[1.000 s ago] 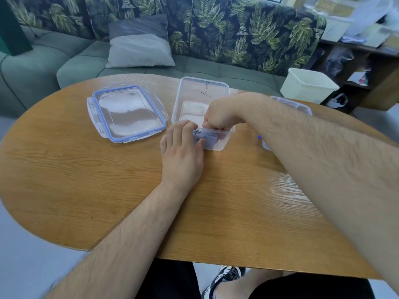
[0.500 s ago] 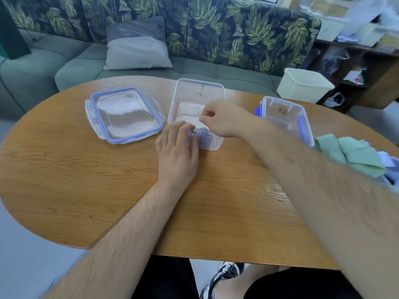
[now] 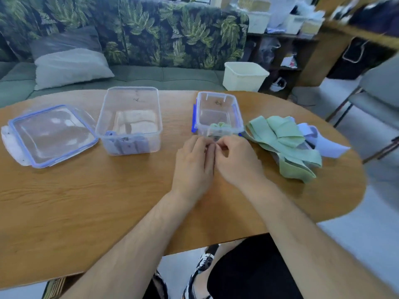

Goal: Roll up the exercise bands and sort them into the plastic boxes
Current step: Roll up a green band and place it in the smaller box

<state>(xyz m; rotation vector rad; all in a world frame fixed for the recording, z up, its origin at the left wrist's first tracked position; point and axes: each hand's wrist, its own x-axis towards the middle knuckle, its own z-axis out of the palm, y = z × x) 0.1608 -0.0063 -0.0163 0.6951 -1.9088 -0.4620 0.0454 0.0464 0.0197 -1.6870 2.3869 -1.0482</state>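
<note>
Leftmost on the desk (image 3: 90, 203) lies a clear lid (image 3: 50, 134) with a blue rim, flat and apart from any box. Just to its right stands the larger plastic box (image 3: 129, 120), open, with purple rolled bands (image 3: 127, 145) packed against its near wall; the writing on its far wall is too small to read. Next comes the left hand (image 3: 194, 165), resting on the desk just in front of the smaller plastic box (image 3: 217, 114), fingers extended and pressed against the right hand (image 3: 234, 160), whose fingers are curled inward. Both hands meet at the near wall of that smaller box, and whether they pinch anything between them I cannot tell, since the fingertips cover each other and the frame is blurred there. Inside the smaller box a green roll (image 3: 220, 125) shows near the front, so the sorting looks partly done: purple in one box, green in the other. To the right, a loose heap of green bands (image 3: 285, 145) lies unrolled on the desk, with pale lilac bands (image 3: 319, 141) partly buried beneath it and showing at its far side. By my reading the step in hand falls between placements, and the next move calls for reaching right to draw one band free of the heap, which may drag its neighbours along. How many bands the heap holds is hidden by the overlap.
</note>
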